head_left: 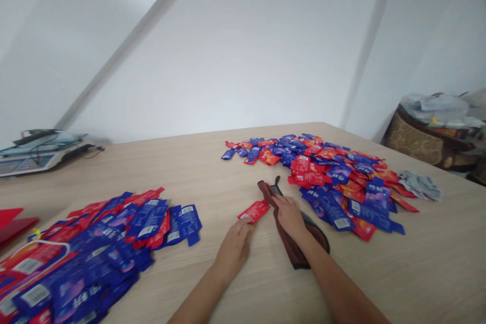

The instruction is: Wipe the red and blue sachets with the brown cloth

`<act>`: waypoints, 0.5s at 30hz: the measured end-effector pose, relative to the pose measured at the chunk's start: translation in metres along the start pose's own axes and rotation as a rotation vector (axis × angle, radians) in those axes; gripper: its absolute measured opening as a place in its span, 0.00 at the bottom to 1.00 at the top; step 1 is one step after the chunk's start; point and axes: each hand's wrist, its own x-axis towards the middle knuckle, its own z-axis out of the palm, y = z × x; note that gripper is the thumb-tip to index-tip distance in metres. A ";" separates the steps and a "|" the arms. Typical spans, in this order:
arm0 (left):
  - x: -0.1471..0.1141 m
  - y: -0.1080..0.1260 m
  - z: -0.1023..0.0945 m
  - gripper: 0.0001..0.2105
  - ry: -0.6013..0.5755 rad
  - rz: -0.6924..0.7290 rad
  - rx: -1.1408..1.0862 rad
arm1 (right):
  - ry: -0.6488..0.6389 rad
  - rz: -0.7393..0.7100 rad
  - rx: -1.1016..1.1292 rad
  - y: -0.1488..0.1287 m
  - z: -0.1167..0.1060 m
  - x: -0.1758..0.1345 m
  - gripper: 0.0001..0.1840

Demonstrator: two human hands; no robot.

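My left hand (234,244) is closed on the near end of a small red flattened box (254,211), which has white print and a white label. Just to the right, my right hand (290,216) grips a brown cloth item with black edging (287,247). It looks like a folded mitt or pouch, but I cannot tell which, and a small black loop sticks up at its far end. The red box's far end reaches close to the cloth's edge. My right fingertips are partly hidden behind the hand.
A pile of blue and red flattened boxes (110,243) covers the left. Another wide pile (341,172) spreads across the right, with a grey crumpled cloth (420,185) beside it. A flat device with cables (41,154) lies far left. A patterned chair (415,136) holds bags.
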 end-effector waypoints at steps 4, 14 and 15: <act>0.024 -0.007 0.007 0.27 0.027 -0.149 0.141 | 0.023 -0.022 0.061 -0.001 0.004 -0.003 0.29; 0.046 0.001 0.005 0.19 0.195 -0.525 -0.303 | 0.418 0.024 0.451 -0.008 -0.009 -0.010 0.25; 0.045 0.001 0.008 0.19 0.182 -0.578 -0.390 | 0.377 -0.043 0.439 -0.019 -0.010 -0.016 0.25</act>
